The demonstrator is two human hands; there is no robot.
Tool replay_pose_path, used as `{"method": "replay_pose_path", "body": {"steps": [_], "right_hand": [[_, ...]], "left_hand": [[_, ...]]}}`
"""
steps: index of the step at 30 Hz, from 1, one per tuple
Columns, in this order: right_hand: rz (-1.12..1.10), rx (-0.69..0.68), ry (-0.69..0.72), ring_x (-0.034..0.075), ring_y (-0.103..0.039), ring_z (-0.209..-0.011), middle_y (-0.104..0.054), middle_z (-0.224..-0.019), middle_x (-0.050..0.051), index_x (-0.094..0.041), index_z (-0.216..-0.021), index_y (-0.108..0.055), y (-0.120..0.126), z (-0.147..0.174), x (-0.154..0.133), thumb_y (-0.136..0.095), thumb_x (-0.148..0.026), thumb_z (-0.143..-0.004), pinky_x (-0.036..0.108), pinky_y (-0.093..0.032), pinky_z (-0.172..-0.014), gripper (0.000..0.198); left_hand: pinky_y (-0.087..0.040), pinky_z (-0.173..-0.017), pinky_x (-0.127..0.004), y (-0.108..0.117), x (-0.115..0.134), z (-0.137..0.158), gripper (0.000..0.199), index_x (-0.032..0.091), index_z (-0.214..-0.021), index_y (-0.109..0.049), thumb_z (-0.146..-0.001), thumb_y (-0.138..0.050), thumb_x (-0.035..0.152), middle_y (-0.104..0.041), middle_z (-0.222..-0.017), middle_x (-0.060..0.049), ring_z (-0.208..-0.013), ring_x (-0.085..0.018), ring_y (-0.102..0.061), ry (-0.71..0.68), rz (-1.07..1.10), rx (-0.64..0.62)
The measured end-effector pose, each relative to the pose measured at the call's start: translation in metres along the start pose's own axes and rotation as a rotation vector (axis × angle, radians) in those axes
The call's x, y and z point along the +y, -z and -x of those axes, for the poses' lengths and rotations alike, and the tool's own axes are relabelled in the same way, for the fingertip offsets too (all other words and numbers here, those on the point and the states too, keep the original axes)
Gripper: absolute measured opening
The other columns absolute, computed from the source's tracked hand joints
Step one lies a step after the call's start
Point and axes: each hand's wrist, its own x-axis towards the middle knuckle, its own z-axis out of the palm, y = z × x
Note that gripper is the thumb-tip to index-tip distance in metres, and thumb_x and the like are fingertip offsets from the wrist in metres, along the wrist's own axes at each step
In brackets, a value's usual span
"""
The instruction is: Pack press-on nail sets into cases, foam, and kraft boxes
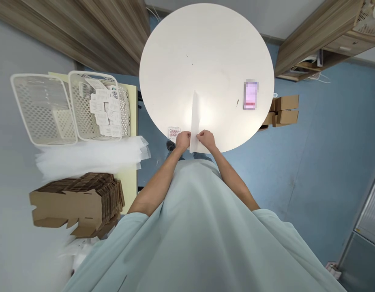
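A thin white sheet [194,117], perhaps foam or plastic, stands folded or edge-on over the near side of the round white table [205,48]. My left hand [183,140] pinches its left side near the lower end. On the other side, my right hand [207,139] is closed, thumb and fingers pinching the sheet's right edge. Just left of my left hand lies a small clear pack [174,132] with reddish pieces in it. A phone [250,95], its screen blurred, rests on the table's right part.
Left of the table, a yellow surface [131,182] carries white baskets [123,109], one with small white packets [103,111], a pile of translucent white sheets [93,157] and stacked flat cardboard boxes [68,205]. Small brown boxes [287,109] sit beyond the table's right edge.
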Motion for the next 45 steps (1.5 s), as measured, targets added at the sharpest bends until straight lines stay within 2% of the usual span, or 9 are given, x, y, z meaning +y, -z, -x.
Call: {"method": "replay_pose_path", "body": {"steps": [6, 10, 17, 21, 25, 27, 33, 39, 45], "right_hand": [[0.052, 0.117, 0.014, 0.025, -0.073, -0.099, -0.081, -0.105, 0.005, -0.025, -0.089, -0.062, 0.023, 0.0, 0.007, -0.064, -0.025, -0.094, 0.034, -0.056, -0.085, 0.006], [0.075, 0.165, -0.019, 0.027, -0.074, -0.096, -0.08, -0.098, 0.006, -0.026, -0.091, -0.059, 0.039, -0.001, 0.015, -0.064, -0.024, -0.096, 0.035, -0.054, -0.082, 0.007], [0.118, 0.186, -0.107, 0.026, -0.073, -0.086, -0.076, -0.091, 0.004, -0.027, -0.09, -0.055, 0.049, -0.004, 0.028, -0.06, -0.022, -0.098, 0.035, -0.052, -0.077, 0.011], [0.235, 0.184, -0.113, 0.029, -0.071, -0.09, -0.076, -0.094, 0.008, -0.027, -0.093, -0.055, 0.054, -0.009, 0.035, -0.058, -0.019, -0.098, 0.036, -0.052, -0.079, 0.01], [0.326, 0.184, -0.108, 0.03, -0.07, -0.091, -0.076, -0.1, 0.012, -0.025, -0.097, -0.056, 0.063, -0.012, 0.041, -0.056, -0.015, -0.098, 0.037, -0.052, -0.079, 0.01], [0.347, 0.196, -0.114, 0.03, -0.07, -0.092, -0.076, -0.103, 0.013, -0.024, -0.099, -0.056, 0.068, -0.014, 0.044, -0.055, -0.015, -0.099, 0.037, -0.053, -0.08, 0.009], [0.337, 0.213, -0.172, 0.031, -0.071, -0.097, -0.076, -0.108, 0.014, -0.023, -0.102, -0.057, 0.082, -0.02, 0.057, -0.054, -0.016, -0.101, 0.04, -0.055, -0.086, 0.008], [0.168, 0.246, -0.208, 0.03, -0.073, -0.102, -0.079, -0.112, 0.012, -0.023, -0.121, -0.055, 0.086, -0.018, 0.072, -0.059, -0.017, -0.102, 0.04, -0.056, -0.09, 0.02], [0.075, 0.281, -0.215, 0.029, -0.074, -0.103, -0.08, -0.116, 0.012, -0.023, -0.123, -0.054, 0.079, -0.02, 0.074, -0.054, -0.018, -0.106, 0.039, -0.054, -0.09, 0.019]], "left_hand": [[-0.057, -0.102, -0.038, 0.017, -0.002, 0.0, 0.023, 0.019, -0.108, -0.082, -0.102, -0.061, 0.025, -0.085, -0.119, -0.011, -0.112, -0.029, -0.078, 0.026, -0.023, 0.229], [-0.057, -0.102, -0.039, 0.025, -0.004, -0.001, 0.019, 0.02, -0.107, -0.08, -0.101, -0.062, 0.025, -0.085, -0.12, -0.01, -0.114, -0.029, -0.077, 0.049, -0.028, 0.265], [-0.057, -0.105, -0.045, 0.02, -0.009, -0.009, 0.018, 0.022, -0.102, -0.079, -0.102, -0.061, 0.024, -0.083, -0.12, -0.011, -0.117, -0.033, -0.075, 0.042, -0.094, 0.212], [-0.057, -0.108, -0.047, 0.024, -0.023, -0.011, 0.023, 0.022, -0.115, -0.077, -0.102, -0.059, 0.024, -0.077, -0.129, -0.014, -0.123, -0.034, -0.071, -0.061, -0.208, 0.178], [-0.05, -0.119, -0.054, 0.041, -0.048, -0.012, 0.06, 0.017, -0.149, -0.064, -0.091, -0.075, 0.028, -0.06, -0.157, -0.02, -0.148, -0.041, -0.053, -0.213, -0.39, 0.156], [-0.046, -0.123, -0.058, 0.05, -0.061, -0.014, 0.077, 0.017, -0.156, -0.057, -0.083, -0.081, 0.027, -0.052, -0.165, -0.022, -0.152, -0.044, -0.047, -0.244, -0.474, 0.096], [-0.047, -0.119, -0.056, 0.061, -0.078, -0.02, 0.072, 0.018, -0.154, -0.058, -0.085, -0.078, 0.024, -0.054, -0.158, -0.021, -0.143, -0.043, -0.051, -0.281, -0.576, 0.011], [-0.052, -0.118, -0.054, 0.048, -0.059, -0.015, 0.074, 0.018, -0.155, -0.056, -0.088, -0.083, 0.034, -0.054, -0.158, -0.022, -0.145, -0.044, -0.052, -0.243, -0.464, 0.079], [-0.049, -0.123, -0.054, 0.01, -0.014, -0.013, 0.077, 0.019, -0.16, -0.053, -0.092, -0.084, 0.036, -0.054, -0.161, -0.021, -0.148, -0.044, -0.05, -0.383, -0.385, 0.045]]}}
